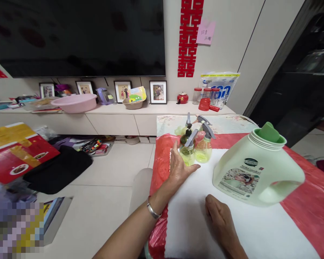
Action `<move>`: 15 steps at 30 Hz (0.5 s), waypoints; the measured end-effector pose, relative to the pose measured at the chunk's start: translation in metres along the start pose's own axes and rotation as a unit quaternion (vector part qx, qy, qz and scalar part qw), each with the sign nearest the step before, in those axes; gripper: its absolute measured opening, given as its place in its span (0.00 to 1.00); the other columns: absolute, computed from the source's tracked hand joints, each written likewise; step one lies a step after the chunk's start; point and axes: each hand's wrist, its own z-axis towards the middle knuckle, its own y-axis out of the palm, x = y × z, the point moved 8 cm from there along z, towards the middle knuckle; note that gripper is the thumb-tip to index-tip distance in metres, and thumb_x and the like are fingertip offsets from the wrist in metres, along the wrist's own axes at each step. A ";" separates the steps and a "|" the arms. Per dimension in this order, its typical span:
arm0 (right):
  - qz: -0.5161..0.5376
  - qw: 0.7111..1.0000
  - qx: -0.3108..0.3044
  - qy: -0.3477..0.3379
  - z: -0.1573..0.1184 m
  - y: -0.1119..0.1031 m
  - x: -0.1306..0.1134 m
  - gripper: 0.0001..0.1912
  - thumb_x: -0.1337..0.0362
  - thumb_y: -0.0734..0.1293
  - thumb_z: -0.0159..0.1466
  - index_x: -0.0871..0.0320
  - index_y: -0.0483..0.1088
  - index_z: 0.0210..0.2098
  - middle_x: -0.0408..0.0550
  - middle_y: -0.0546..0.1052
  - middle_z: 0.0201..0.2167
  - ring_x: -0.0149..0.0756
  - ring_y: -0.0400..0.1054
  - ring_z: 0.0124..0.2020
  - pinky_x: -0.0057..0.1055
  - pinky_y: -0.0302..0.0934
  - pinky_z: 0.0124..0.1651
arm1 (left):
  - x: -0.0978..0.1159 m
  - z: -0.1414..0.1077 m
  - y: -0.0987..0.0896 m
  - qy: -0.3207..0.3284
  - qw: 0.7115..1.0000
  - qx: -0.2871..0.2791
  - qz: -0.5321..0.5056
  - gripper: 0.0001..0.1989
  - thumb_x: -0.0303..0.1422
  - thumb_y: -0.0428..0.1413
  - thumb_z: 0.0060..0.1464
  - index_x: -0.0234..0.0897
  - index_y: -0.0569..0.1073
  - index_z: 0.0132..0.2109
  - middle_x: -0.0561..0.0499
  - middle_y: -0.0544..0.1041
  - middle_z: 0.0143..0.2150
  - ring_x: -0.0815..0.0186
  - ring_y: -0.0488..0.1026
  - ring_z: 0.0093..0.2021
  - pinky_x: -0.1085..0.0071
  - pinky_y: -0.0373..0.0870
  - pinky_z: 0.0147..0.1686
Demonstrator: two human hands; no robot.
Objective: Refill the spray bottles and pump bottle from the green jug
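My left hand (pixel 179 167), with thumb and fingers spread, is beside a spray bottle (pixel 187 154) holding yellow-green liquid. A second spray bottle (pixel 203 149) with similar liquid stands just right of it, and a dark pump bottle (pixel 185 138) is behind. My right hand (pixel 218 212) is curled into a fist over the white sheet (pixel 186 223); what it holds, if anything, is hidden. A large pale green jug (pixel 239 180) with its mouth uncapped stands upright to the right. A green spout piece shows in its opening.
Red plastic (pixel 307 187) covers the table around the white sheet. Behind it, a low cabinet (pixel 110 124) bears framed photos, a pink basin (pixel 75 103), jars and a bag (pixel 221 88). A red box (pixel 21 154) lies at the left.
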 end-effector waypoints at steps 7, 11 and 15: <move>-0.005 0.999 0.012 -0.035 0.000 -0.001 -0.018 0.41 0.33 0.50 0.70 0.64 0.52 0.20 0.46 0.56 0.18 0.21 0.51 0.21 0.19 0.47 0.24 | -0.016 -0.002 0.012 -0.033 0.999 -0.030 -0.029 0.49 0.25 0.68 0.39 0.38 0.53 0.65 0.37 0.67 0.62 0.49 0.67 0.63 0.51 0.64 0.62; -0.004 0.997 0.034 -0.064 -0.003 -0.009 -0.034 0.38 0.37 0.54 0.71 0.66 0.60 0.22 0.46 0.59 0.20 0.21 0.55 0.22 0.18 0.51 0.25 | -0.001 -0.023 -0.001 -0.047 0.997 -0.052 -0.016 0.41 0.28 0.67 0.38 0.36 0.61 0.60 0.39 0.69 0.57 0.50 0.67 0.62 0.52 0.64 0.62; -0.006 0.987 0.120 -0.108 -0.005 -0.032 -0.057 0.26 0.45 0.63 0.70 0.66 0.71 0.36 0.49 0.70 0.35 0.22 0.65 0.36 0.15 0.61 0.39 | 0.003 -0.063 -0.007 -0.106 0.989 -0.086 -0.062 0.40 0.28 0.67 0.38 0.36 0.61 0.59 0.41 0.70 0.55 0.53 0.71 0.57 0.55 0.69 0.57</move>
